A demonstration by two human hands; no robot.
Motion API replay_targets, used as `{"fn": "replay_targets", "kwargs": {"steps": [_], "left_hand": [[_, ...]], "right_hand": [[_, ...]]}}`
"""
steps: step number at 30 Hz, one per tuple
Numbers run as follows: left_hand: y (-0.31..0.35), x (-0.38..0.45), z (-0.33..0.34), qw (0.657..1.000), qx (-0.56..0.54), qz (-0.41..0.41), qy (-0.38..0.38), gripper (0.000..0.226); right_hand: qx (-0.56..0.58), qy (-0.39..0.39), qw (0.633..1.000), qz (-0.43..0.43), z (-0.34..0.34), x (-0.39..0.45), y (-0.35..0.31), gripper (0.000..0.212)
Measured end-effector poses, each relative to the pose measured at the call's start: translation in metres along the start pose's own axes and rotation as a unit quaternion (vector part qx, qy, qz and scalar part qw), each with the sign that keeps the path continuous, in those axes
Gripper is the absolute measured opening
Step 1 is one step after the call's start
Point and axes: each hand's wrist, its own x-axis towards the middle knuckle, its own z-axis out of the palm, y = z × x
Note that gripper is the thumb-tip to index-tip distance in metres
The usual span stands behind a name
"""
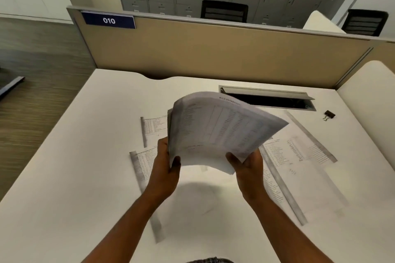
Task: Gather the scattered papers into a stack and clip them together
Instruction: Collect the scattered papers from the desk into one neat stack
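We hold a bundle of papers (pixel 220 132) lifted above the white desk (pixel 64 188), our left hand (pixel 165 168) gripping its left edge and our right hand (pixel 248 166) pinching its near right corner. More printed sheets (pixel 299 156) lie flat on the desk beneath and to both sides, and a black binder clip (pixel 329 115) sits well apart at the far right.

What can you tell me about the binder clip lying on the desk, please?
The binder clip is small, with a black body and thin wire handles that look metallic. It lies alone on the white desk, far right, just right of the open cable tray. Nothing touches it: neither hand is near, both being busy with the stack of papers. Whether it clamps anything cannot be seen; it appears empty.
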Motion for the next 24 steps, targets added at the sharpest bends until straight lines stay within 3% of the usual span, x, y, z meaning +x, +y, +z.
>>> {"fn": "replay_targets", "kwargs": {"steps": [3, 7, 14, 18, 20, 22, 24], "left_hand": [[0.012, 0.004, -0.003, 0.998, -0.008, 0.038, 0.055, 0.057], [0.016, 0.007, 0.001, 0.996, -0.002, 0.056, 0.069, 0.038], [-0.001, 0.009, 0.008, 0.999, 0.005, 0.003, 0.046, 0.048], [-0.023, 0.004, 0.01, 0.988, -0.035, -0.106, 0.111, 0.069], [-0.029, -0.001, 0.008, 0.967, -0.09, -0.191, 0.146, 0.081], [-0.032, -0.006, 0.003, 0.956, -0.149, -0.228, 0.11, 0.076], [-0.034, -0.005, 0.002, 0.943, -0.231, -0.237, 0.031, 0.052]], "right_hand": [[-0.011, -0.007, 0.999, -0.038, 0.001, -0.003, -0.007, 0.063], [-0.057, 0.012, 0.998, -0.024, 0.004, -0.004, -0.005, 0.06], [-0.1, 0.013, 0.995, 0.019, 0.008, 0.004, 0.009, 0.027], [0.004, 0.073, 0.995, 0.07, 0.003, 0.009, 0.013, 0.021], [0.099, 0.079, 0.986, 0.105, 0.001, 0.01, 0.015, 0.03], [0.19, 0.058, 0.969, 0.144, 0.0, 0.01, 0.021, 0.053], [0.27, 0.046, 0.944, 0.182, 0.002, 0.008, 0.027, 0.065]]}}
